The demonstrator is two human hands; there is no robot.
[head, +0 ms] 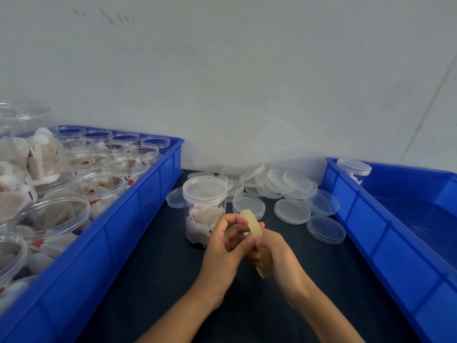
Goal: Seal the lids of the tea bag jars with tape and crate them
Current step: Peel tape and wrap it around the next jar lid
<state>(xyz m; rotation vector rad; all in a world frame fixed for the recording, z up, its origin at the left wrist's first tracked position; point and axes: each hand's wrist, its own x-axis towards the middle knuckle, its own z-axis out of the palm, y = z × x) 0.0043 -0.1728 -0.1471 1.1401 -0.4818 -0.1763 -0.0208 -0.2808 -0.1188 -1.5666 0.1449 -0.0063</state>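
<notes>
A clear jar (204,209) of tea bags with its lid on stands on the dark table, just beyond my hands. My right hand (274,251) grips a yellowish roll of tape (252,224), held on edge. My left hand (226,243) has its fingers curled at the roll's rim, fingertips picking at the tape. Both hands hover just in front of the jar, not touching it.
A blue crate (128,231) on the left holds several open jars of tea bags. A second blue crate (385,233) on the right holds one lidded jar (354,169) at its far corner. Several loose clear lids (291,194) lie behind the jar by the wall.
</notes>
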